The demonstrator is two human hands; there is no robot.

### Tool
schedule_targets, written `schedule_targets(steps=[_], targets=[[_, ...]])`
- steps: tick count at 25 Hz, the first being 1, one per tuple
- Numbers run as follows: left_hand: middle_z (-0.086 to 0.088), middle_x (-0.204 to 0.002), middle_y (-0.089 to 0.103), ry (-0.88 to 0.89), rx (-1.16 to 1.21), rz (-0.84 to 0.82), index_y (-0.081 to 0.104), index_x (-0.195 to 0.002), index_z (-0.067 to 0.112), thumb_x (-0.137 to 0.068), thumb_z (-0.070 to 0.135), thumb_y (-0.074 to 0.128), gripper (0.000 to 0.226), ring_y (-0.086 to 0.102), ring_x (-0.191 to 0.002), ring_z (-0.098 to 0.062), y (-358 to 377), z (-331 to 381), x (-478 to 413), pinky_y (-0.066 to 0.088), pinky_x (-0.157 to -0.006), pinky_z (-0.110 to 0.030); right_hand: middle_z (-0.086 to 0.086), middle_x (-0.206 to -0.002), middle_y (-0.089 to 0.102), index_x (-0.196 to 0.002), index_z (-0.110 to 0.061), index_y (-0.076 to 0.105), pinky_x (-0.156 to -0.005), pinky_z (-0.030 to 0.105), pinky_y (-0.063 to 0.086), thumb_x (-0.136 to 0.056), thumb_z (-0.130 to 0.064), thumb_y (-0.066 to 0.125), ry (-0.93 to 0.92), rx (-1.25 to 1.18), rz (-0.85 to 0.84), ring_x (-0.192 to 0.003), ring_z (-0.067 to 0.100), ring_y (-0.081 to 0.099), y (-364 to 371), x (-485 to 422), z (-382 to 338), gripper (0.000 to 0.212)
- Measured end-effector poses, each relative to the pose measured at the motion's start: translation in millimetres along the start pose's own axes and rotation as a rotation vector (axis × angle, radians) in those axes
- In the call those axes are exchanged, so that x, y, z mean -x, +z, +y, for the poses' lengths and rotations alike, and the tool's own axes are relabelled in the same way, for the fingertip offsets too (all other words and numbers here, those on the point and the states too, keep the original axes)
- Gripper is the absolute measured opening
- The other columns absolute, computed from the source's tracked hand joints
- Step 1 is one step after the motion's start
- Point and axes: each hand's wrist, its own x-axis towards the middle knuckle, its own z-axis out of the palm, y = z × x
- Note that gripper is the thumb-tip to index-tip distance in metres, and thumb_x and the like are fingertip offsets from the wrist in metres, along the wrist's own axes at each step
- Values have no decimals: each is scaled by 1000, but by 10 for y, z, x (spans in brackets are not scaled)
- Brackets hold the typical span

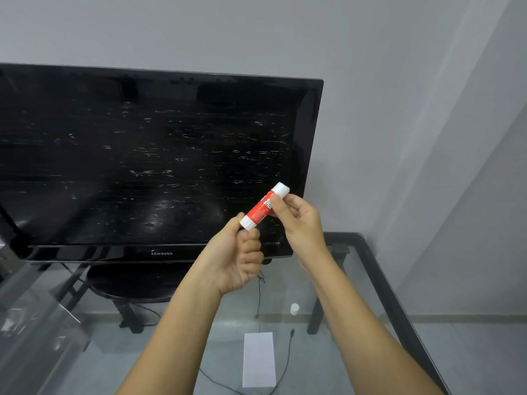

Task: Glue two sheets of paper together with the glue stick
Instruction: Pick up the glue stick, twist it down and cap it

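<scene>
Pinching the glue stick (263, 206) at both ends, the left hand (236, 258) and right hand (299, 223) hold it up, with the paper (259, 359) lying at 6 o'clock on the glass table (379, 269).

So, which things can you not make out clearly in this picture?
Head view only:
- Glue stick label: partly hidden by the right hand.
- Its lower end: covered by the left hand.
- Paper: one sheet or two, cannot tell.
- Small white thing on the glass table: too small.

Table (379, 269): clear glass top, black frame. On it: black flat-screen television (154, 161) on a round stand, at the rear; white paper sheet (259, 360), lying flat near the front edge; small white cap (294, 308), upright, between television and paper.
</scene>
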Motion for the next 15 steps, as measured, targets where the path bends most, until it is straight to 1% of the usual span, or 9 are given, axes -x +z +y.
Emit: schedule_targets(steps=[3, 4, 5, 7, 9, 10, 11, 13, 15], targets=[[2, -66, 66, 653, -573, 288, 58, -95, 18, -80, 50, 57, 35, 60, -58, -10, -24, -138, -24, 49, -53, -17, -13, -88, 72, -96, -26, 65, -73, 11, 49, -82, -40, 62, 17, -16, 39, -91, 3, 66, -26, 2, 18, 20], [3, -68, 67, 780, -681, 315, 59, -97, 20, -81, 48, 57, 32, 62, -61, -10, -28, -178, -44, 50, -56, -16, -14, -87, 72, -95, -26, 65, -73, 10, 49, -81, -42, 62, 16, -26, 41, -92, 2, 66, -24, 1, 21, 22], [3, -65, 66, 802, -719, 347, 60, -94, 19, -85, 47, 54, 30, 60, -58, -9, -30, -201, -73, 49, -54, -16, -14, -87, 72, -96, -26, 65, -73, 10, 48, -79, -44, 61, 13, -32, 37, -92, 2, 66, -20, -2, 23, 25], [2, -50, 58, 559, -552, 344, 62, -77, 15, -91, 49, 45, 41, 51, -42, -7, -33, -128, -75, 42, -40, -16, -13, -88, 72, -97, -26, 65, -74, 10, 48, -77, -46, 61, 12, -39, 23, -93, 2, 65, -11, 5, 28, 29], [3, -38, 47, 22, -69, 30, 56, -59, 14, -92, 50, 41, 51, 38, -29, -6, -16, -34, -4, 32, -29, -16, -14, -88, 72, -96, -28, 65, -73, 11, 48, -76, -47, 62, 12, -47, 5, -93, 3, 66, -12, 11, 47, 27], [3, -34, 45, -175, 150, -124, 52, -54, 14, -91, 50, 39, 53, 35, -27, -5, -18, 0, 28, 29, -28, -17, -14, -88, 72, -96, -28, 65, -73, 11, 49, -76, -47, 62, 16, -47, -2, -93, 3, 66, -11, 15, 51, 27], [3, -33, 45, -261, 261, -192, 49, -52, 14, -91, 50, 36, 55, 33, -26, -5, -40, 3, 40, 28, -29, -18, -14, -88, 72, -96, -29, 65, -73, 11, 49, -76, -47, 61, 20, -41, -4, -92, 3, 66, -9, 20, 53, 27], [2, -35, 47, -148, 140, -138, 53, -53, 13, -92, 53, 33, 59, 37, -28, -6, -46, -34, 7, 31, -29, -16, -11, -90, 71, -97, -27, 65, -74, 12, 49, -78, -45, 61, 26, -36, -2, -92, 4, 66, -12, 17, 62, 26], [0, -49, 58, 212, -213, 113, 61, -76, 13, -93, 51, 39, 48, 48, -38, -8, -29, -114, -29, 39, -36, -17, -8, -91, 72, -99, -24, 66, -75, 12, 49, -82, -40, 61, 37, -39, 6, -92, 5, 66, -26, 14, 73, 24]])
